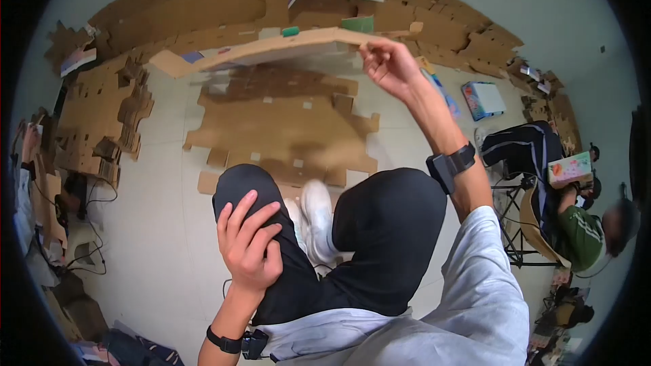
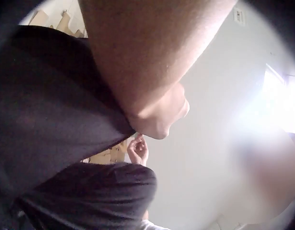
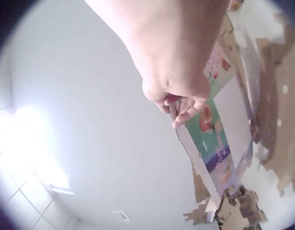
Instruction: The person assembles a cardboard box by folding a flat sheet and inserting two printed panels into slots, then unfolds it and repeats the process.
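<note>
- I watch the right hand pinch a cardboard sheet by one end, aloft toward the floor's far edge.
- Left hand rests, fingers spread, on a knee.
- Likely light, creasable; I'd grip opposite edges.

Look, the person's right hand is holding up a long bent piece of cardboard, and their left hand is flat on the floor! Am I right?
Almost! Only the place of the left hand is wrong: the head view shows it resting on the person's left leg. The right hand is indeed holding up the long bent cardboard.
</note>
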A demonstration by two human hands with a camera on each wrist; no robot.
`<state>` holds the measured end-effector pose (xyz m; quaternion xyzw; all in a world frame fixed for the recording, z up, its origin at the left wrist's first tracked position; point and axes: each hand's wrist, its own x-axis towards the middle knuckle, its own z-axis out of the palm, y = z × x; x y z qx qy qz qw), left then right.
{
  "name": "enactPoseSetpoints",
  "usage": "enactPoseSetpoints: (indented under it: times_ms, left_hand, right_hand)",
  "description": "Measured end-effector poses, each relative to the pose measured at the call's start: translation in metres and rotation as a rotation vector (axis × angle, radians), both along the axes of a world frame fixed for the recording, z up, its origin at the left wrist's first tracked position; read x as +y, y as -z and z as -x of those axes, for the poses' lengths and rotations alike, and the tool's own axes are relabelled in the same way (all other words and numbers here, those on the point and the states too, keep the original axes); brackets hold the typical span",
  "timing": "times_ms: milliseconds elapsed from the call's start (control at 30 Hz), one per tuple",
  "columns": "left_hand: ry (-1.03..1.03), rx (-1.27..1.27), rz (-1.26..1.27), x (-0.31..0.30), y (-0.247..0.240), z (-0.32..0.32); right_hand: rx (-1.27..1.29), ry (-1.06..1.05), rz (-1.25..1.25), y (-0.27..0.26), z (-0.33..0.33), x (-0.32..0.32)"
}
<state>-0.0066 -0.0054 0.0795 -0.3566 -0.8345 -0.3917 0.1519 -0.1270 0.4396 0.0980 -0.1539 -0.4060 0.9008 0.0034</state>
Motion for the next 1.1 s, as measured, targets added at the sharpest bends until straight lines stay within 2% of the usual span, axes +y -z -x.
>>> enactPoseSetpoints:
  times_ms: [67, 267, 300, 467, 533, 600, 667, 767, 867, 900, 1000, 1100]
  left_hand:
    - [0.004, 0.021, -0.012, -0.002, -0.001, -0.001]
    - [0.029, 0.047, -0.049, -0.024, 0.003, 0.009]
    - [0.005, 0.042, -0.049, -0.025, 0.002, 0.005]
    - [-0.001, 0.076, 0.015, -0.036, 0.004, 0.007]
    - [0.009, 0.116, 0.09, -0.038, -0.002, -0.002]
    - [0.006, 0.169, 0.183, -0.037, -0.016, -0.013]
    - [0.019, 0.189, 0.178, -0.044, -0.019, -0.024]
    - [-0.048, 0.195, 0.099, -0.041, -0.035, -0.045]
    - [-0.131, 0.16, -0.048, -0.039, -0.041, -0.071]
    - [-0.05, 0.039, -0.205, -0.033, -0.044, -0.08]
    - [-0.047, -0.224, -0.145, -0.028, -0.069, -0.096]
    - [0.059, 0.023, -0.184, -0.013, -0.075, -0.084]
  right_hand:
    - [-0.03, 0.144, -0.102, -0.03, -0.016, -0.041]
    - [0.051, 0.04, -0.259, -0.106, -0.075, -0.076]
    - [0.035, 0.116, -0.331, -0.125, -0.1, -0.1]
    - [0.357, 0.129, -0.414, -0.102, -0.204, -0.159]
    - [0.277, 0.224, -0.34, -0.091, -0.247, -0.211]
    - [0.261, 0.426, -0.204, -0.08, -0.271, -0.269]
    - [0.255, 0.43, -0.19, -0.071, -0.287, -0.297]
    - [0.399, 0.314, -0.214, -0.072, -0.311, -0.313]
    - [0.386, 0.118, -0.337, -0.066, -0.319, -0.326]
    - [0.411, 0.016, -0.43, -0.059, -0.323, -0.325]
    - [0.466, -0.212, -0.811, -0.05, -0.331, -0.307]
    - [0.5, -0.27, -0.988, -0.058, -0.333, -0.298]
